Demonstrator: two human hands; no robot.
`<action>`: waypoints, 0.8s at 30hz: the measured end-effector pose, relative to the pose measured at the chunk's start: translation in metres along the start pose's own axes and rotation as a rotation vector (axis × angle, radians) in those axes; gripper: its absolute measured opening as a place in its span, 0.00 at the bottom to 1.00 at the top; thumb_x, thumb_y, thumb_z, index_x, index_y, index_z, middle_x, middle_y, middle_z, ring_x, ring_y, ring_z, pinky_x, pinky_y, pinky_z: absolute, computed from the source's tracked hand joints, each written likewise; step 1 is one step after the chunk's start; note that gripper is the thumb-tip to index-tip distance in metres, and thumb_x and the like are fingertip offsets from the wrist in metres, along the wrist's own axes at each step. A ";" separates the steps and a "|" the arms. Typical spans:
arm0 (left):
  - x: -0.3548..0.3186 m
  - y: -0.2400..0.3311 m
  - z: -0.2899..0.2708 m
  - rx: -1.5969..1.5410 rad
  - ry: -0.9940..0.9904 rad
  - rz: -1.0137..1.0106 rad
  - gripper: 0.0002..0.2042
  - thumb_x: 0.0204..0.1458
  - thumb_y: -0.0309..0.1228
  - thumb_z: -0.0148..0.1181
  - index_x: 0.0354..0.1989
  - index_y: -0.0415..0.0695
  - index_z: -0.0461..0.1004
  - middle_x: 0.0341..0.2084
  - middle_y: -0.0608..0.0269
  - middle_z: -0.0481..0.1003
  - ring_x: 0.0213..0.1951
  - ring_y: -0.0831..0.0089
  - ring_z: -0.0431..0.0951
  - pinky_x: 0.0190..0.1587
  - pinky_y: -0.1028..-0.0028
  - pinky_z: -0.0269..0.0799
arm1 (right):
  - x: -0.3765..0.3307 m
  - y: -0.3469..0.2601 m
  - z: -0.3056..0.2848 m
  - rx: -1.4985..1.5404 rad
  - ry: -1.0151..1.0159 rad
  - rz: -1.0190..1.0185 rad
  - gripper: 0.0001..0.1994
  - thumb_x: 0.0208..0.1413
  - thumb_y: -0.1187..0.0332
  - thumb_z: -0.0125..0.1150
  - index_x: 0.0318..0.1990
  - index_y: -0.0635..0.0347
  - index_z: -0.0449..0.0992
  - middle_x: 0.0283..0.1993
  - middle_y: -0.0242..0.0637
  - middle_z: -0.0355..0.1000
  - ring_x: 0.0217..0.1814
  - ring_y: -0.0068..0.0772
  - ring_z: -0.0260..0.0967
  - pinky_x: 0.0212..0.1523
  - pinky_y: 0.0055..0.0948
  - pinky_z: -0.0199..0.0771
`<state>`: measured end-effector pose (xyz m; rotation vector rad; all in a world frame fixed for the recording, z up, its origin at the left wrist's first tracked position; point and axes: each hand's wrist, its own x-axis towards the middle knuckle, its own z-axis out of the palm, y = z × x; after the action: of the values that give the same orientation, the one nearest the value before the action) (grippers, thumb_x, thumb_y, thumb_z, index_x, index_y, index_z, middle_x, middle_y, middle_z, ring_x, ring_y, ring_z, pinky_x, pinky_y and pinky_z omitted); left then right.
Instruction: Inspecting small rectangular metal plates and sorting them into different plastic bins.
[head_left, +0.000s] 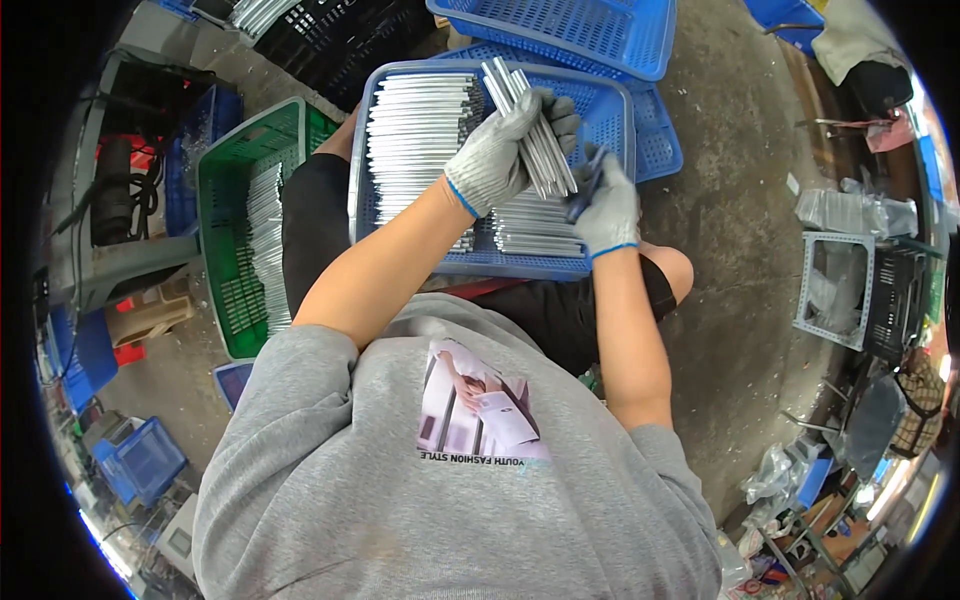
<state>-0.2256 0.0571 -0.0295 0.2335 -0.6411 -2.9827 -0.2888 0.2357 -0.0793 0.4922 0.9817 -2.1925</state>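
Observation:
My left hand point(492, 160), in a grey-white knit glove with a blue cuff, is closed round a bundle of thin silver metal rods point(545, 158). The bundle slants over a blue plastic basket point(500, 262) resting across my lap. Beside the bundle's near end is my right hand point(608, 212), gloved alike with dark-coated fingers. Motion smears those fingers, so whether they hold anything is unclear. In the basket, a long stack of silver rods point(415, 140) fills the left side. A shorter stack of rods point(540, 230) lies near the front, below my hands.
Left of my leg stands a green crate point(237, 215) with more rods inside. Other blue baskets point(600, 35) sit beyond mine, beside a black crate point(325, 45). A machine point(130, 265) is at far left. A grey frame point(835, 290) and black crate point(893, 305) stand right.

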 end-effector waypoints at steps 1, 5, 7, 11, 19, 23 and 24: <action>-0.007 0.004 0.005 -0.043 -0.058 0.025 0.13 0.68 0.40 0.59 0.50 0.43 0.75 0.47 0.55 0.79 0.48 0.64 0.83 0.56 0.63 0.84 | -0.012 0.015 0.015 0.046 0.060 0.031 0.15 0.73 0.54 0.52 0.53 0.53 0.78 0.40 0.34 0.80 0.31 0.32 0.74 0.29 0.28 0.71; -0.034 0.016 0.023 0.101 -0.064 0.080 0.13 0.69 0.39 0.58 0.51 0.42 0.74 0.47 0.54 0.80 0.50 0.63 0.83 0.55 0.64 0.84 | -0.035 0.050 0.054 0.123 0.026 0.113 0.16 0.71 0.52 0.54 0.54 0.52 0.77 0.48 0.38 0.80 0.41 0.34 0.79 0.39 0.36 0.80; -0.047 0.020 0.026 0.147 -0.062 0.099 0.13 0.69 0.38 0.58 0.52 0.42 0.74 0.47 0.54 0.80 0.50 0.63 0.83 0.55 0.65 0.84 | -0.044 0.056 0.070 0.181 -0.051 0.125 0.17 0.70 0.51 0.55 0.56 0.50 0.76 0.49 0.40 0.80 0.43 0.34 0.80 0.40 0.37 0.81; -0.067 0.029 0.028 0.350 -0.137 0.230 0.12 0.69 0.35 0.58 0.54 0.41 0.74 0.47 0.54 0.80 0.49 0.65 0.83 0.54 0.68 0.84 | -0.055 0.069 0.092 0.163 0.022 0.194 0.19 0.70 0.52 0.55 0.60 0.50 0.74 0.55 0.40 0.78 0.50 0.33 0.79 0.51 0.41 0.81; -0.101 0.053 0.029 0.449 -0.093 0.216 0.13 0.68 0.32 0.60 0.55 0.38 0.74 0.44 0.56 0.80 0.41 0.74 0.81 0.43 0.77 0.79 | -0.027 0.112 0.078 0.628 -0.764 0.393 0.23 0.69 0.51 0.55 0.65 0.52 0.71 0.58 0.37 0.77 0.52 0.31 0.78 0.56 0.37 0.79; -0.119 0.075 -0.001 0.512 -0.046 0.223 0.14 0.67 0.28 0.60 0.57 0.36 0.74 0.44 0.59 0.79 0.38 0.78 0.79 0.39 0.80 0.78 | -0.071 0.113 0.145 -0.021 0.098 0.275 0.21 0.69 0.53 0.58 0.62 0.54 0.75 0.50 0.34 0.80 0.41 0.28 0.77 0.44 0.27 0.79; -0.124 0.082 -0.006 0.596 -0.020 0.230 0.13 0.67 0.27 0.61 0.57 0.36 0.75 0.43 0.60 0.80 0.37 0.79 0.78 0.38 0.81 0.77 | -0.069 0.111 0.137 -0.007 0.097 0.279 0.21 0.69 0.53 0.58 0.62 0.54 0.75 0.50 0.34 0.80 0.41 0.28 0.77 0.44 0.27 0.79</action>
<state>-0.0982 -0.0063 0.0155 0.1497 -1.4372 -2.5048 -0.1703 0.1067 -0.0069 0.6947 0.9105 -1.9305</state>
